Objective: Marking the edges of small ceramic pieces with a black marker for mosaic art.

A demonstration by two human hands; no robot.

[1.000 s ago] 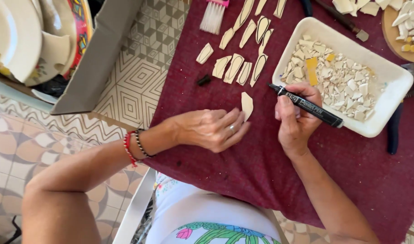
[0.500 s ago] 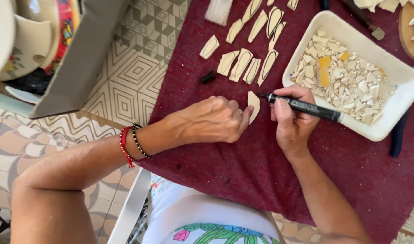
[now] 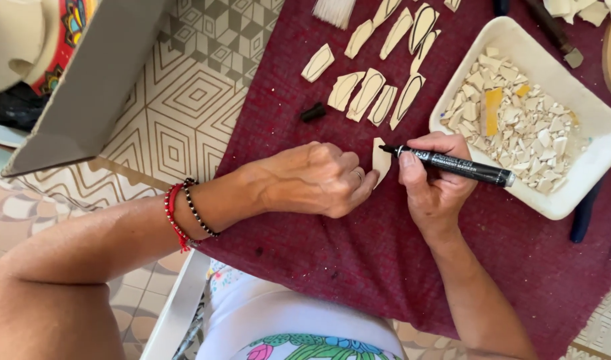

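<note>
Head view: left hand [image 3: 319, 179] pinched cream tile shard [image 3: 381, 162] flat on maroon cloth [image 3: 385, 267]; right hand [image 3: 433, 181] gripped black marker [image 3: 452, 165], tip touching shard. Could smear or skid off the line if shard slid. Compared with half a second earlier, sat slightly lower in frame.
</note>
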